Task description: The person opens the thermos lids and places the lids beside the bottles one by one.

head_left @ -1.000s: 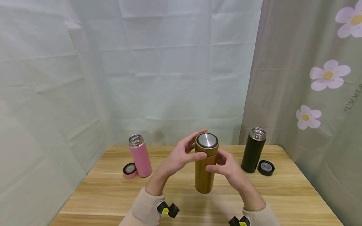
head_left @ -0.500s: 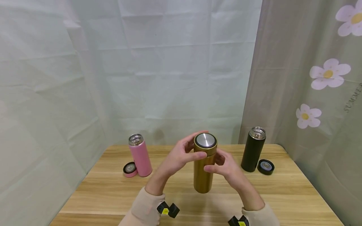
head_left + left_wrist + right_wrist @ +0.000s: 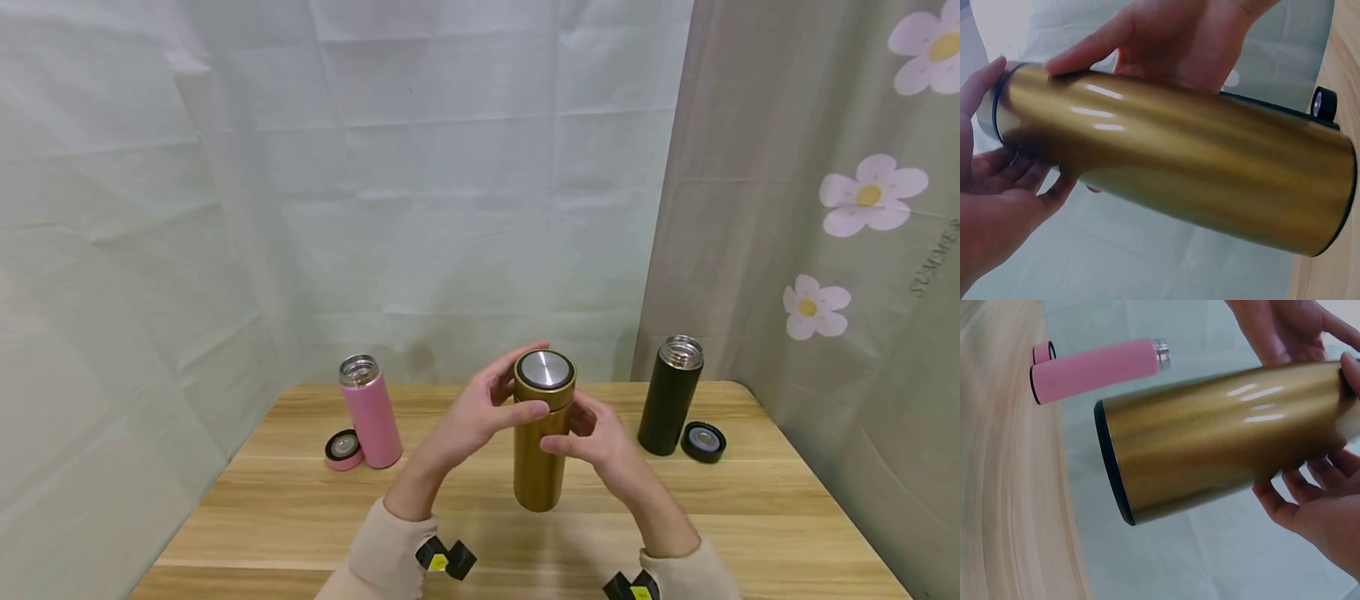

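Both hands hold a gold thermos bottle (image 3: 539, 467) upright at the middle of the table, its base off the wood in the right wrist view. Its gold lid (image 3: 546, 375), with a silver disc on top, sits on the bottle. My left hand (image 3: 480, 417) grips the lid from the left, thumb across the front near the seam, other fingers partly hidden behind. Just below, my right hand (image 3: 607, 446) is curled round the upper body from the right, its thumb on the front. The wrist views show the dark base ring (image 3: 1115, 465).
On the left of the wooden table (image 3: 300, 533) stands a lidless pink bottle (image 3: 372, 421), its lid (image 3: 344, 450) beside it. A lidless black bottle (image 3: 670, 404) stands at the right, with its black lid (image 3: 703, 442) close by. Pale curtains (image 3: 465, 208) hang behind.
Over the last second the gold thermos bottle and both hands have shifted very slightly to the left. The grips look the same.
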`<act>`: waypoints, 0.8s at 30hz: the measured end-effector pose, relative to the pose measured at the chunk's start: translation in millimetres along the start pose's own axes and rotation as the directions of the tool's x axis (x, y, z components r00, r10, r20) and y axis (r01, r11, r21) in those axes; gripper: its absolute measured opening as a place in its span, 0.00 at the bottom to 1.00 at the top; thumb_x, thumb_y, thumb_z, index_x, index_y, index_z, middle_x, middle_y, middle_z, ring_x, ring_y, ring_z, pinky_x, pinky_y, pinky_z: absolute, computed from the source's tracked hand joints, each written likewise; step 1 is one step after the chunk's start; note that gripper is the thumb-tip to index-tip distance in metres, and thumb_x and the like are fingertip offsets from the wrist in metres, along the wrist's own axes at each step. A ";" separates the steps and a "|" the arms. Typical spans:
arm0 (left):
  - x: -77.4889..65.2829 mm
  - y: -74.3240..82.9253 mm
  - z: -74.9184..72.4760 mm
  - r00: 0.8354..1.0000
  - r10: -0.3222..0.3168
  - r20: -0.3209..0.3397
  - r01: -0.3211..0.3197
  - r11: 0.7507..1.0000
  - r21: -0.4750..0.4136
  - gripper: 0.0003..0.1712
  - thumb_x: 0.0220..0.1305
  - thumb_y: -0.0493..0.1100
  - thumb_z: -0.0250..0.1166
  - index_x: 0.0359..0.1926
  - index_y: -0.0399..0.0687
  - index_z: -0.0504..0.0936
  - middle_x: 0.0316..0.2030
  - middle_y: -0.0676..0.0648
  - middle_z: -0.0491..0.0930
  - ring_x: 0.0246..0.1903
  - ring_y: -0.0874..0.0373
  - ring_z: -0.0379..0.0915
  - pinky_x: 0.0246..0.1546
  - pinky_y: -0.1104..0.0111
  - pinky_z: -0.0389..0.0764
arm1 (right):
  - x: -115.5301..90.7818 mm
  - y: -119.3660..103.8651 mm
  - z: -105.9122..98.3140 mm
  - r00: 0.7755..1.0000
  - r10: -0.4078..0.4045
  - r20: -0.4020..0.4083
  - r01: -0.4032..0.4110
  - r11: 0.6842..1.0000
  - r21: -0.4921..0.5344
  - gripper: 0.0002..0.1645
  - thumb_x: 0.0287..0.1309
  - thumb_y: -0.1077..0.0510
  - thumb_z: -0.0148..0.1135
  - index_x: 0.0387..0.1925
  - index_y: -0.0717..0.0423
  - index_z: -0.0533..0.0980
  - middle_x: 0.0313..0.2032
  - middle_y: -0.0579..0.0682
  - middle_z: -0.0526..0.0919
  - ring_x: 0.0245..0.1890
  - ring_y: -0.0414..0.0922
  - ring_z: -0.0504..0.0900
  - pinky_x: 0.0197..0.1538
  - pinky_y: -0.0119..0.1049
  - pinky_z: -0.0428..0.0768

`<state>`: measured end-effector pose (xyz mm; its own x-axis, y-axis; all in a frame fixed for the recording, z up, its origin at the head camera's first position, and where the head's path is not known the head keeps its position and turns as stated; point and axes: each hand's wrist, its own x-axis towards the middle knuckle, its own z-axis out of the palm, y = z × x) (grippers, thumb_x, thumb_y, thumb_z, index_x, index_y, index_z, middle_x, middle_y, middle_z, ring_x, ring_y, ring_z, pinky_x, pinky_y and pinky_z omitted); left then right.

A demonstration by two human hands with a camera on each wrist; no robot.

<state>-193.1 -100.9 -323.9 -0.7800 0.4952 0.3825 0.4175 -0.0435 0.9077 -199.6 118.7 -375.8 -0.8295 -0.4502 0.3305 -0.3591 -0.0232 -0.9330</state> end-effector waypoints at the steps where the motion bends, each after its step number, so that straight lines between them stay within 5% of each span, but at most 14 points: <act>1: 0.0 0.5 -1.1 1.000 -0.002 0.020 0.002 1.000 -0.014 0.47 0.63 0.61 0.75 0.78 0.58 0.66 0.67 0.48 0.75 0.69 0.52 0.70 0.70 0.51 0.69 | -0.1 -0.3 -0.6 1.000 -0.003 0.012 0.003 1.000 0.005 0.34 0.60 0.53 0.73 0.66 0.53 0.76 0.60 0.54 0.82 0.59 0.55 0.80 0.62 0.51 0.77; 8: -0.5 2.6 -3.0 0.998 0.014 0.054 -0.012 1.000 -0.022 0.45 0.64 0.58 0.75 0.77 0.56 0.68 0.66 0.48 0.77 0.68 0.52 0.70 0.70 0.52 0.68 | 0.5 -0.9 -1.0 0.996 -0.045 0.078 0.043 0.999 0.025 0.33 0.61 0.54 0.72 0.65 0.59 0.76 0.59 0.57 0.82 0.59 0.57 0.80 0.61 0.48 0.78; 18: -0.2 -0.2 7.7 0.996 0.015 -0.082 -0.012 0.999 0.031 0.41 0.65 0.56 0.74 0.75 0.62 0.70 0.64 0.48 0.77 0.66 0.51 0.71 0.67 0.47 0.69 | 0.8 -0.3 3.6 1.000 0.017 -0.019 -0.017 1.000 -0.020 0.35 0.60 0.52 0.72 0.68 0.49 0.75 0.61 0.52 0.82 0.62 0.54 0.80 0.64 0.53 0.75; 24: -1.0 -1.1 3.4 0.999 0.017 -0.041 -0.016 0.999 0.029 0.44 0.64 0.61 0.73 0.77 0.62 0.67 0.66 0.49 0.76 0.67 0.51 0.70 0.68 0.46 0.68 | -0.6 -1.6 1.3 1.000 0.025 -0.011 -0.025 1.000 -0.011 0.34 0.60 0.53 0.72 0.68 0.52 0.75 0.60 0.54 0.82 0.60 0.54 0.81 0.62 0.50 0.77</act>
<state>-191.2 -98.4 -325.9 -0.7912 0.4587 0.4045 0.4431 -0.0260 0.8961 -198.0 117.8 -374.7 -0.8428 -0.4411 0.3084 -0.3427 -0.0020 -0.9395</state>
